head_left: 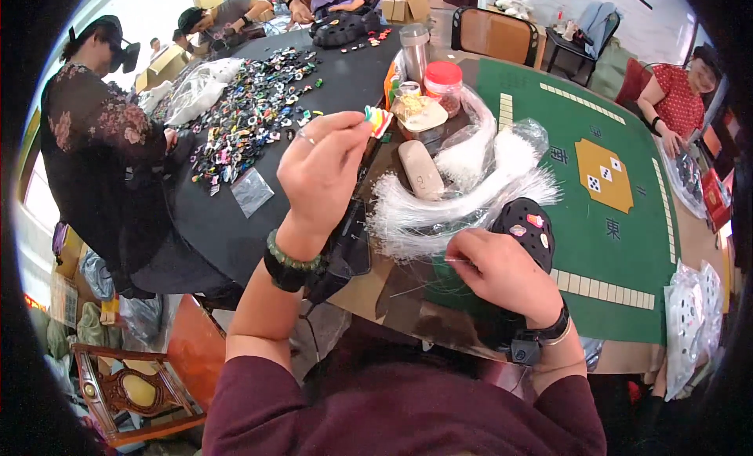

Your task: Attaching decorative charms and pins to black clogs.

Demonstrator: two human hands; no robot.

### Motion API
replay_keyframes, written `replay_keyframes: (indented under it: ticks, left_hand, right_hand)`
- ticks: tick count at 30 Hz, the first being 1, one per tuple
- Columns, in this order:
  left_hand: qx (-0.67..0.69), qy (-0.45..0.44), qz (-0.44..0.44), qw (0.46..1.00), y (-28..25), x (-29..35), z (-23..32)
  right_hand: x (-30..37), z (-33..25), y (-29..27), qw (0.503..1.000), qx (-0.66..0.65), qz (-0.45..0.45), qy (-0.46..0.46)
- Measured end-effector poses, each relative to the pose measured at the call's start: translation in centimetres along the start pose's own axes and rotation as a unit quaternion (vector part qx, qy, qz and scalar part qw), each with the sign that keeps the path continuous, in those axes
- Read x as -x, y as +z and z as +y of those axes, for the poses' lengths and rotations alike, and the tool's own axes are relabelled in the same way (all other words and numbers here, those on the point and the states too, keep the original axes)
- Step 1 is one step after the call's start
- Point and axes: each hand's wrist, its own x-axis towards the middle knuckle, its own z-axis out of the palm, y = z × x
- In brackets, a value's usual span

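Note:
My left hand (320, 164) is raised above the black table, its fingertips pinching a small rainbow-striped shoe charm (379, 121). Lower and to the right, my right hand (506, 274) has thumb and forefinger pressed together on a thin white strand. Just beyond that hand is a black clog (529, 221) with several coloured charms on its upper; the wrist and fingers cover part of it. A thick bundle of white plastic strands (463, 209) lies between my hands, its loose ends fanning out.
Small charms (259, 103) are heaped on the black table (212, 244). A red-lidded jar (444, 87), metal tumbler (413, 52) and whitish case (420, 170) stand beyond the strands. The green mat (541, 127) is at right. Other people work around the tables; a wooden chair (149, 377) is lower left.

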Motion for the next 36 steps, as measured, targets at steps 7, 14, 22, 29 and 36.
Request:
replay_keyframes:
  ticks: [7,14,22,29,36]
  left_hand:
    - [-0.046,0.126,-0.036,0.990,-0.9,-0.3,1.5]
    - [-0.037,0.153,-0.040,0.987,-0.6,0.3,1.4]
    - [-0.038,0.069,-0.006,0.997,-0.8,0.1,2.3]
    - [0.416,-0.364,0.027,0.833,-1.8,0.0,2.9]
    - [0.479,-0.497,0.080,0.719,-2.2,0.9,2.7]
  right_hand:
    - [0.1,0.2,-0.1,1.000,-0.002,0.011,-0.028]
    - [0.2,0.1,-0.2,0.999,-0.002,0.013,-0.037]
    - [0.3,0.1,0.0,1.000,0.002,0.006,-0.031]
    - [0.2,-0.1,0.0,1.000,0.004,0.009,-0.019]
    - [0.2,-0.3,-0.1,0.999,0.008,0.009,-0.033]
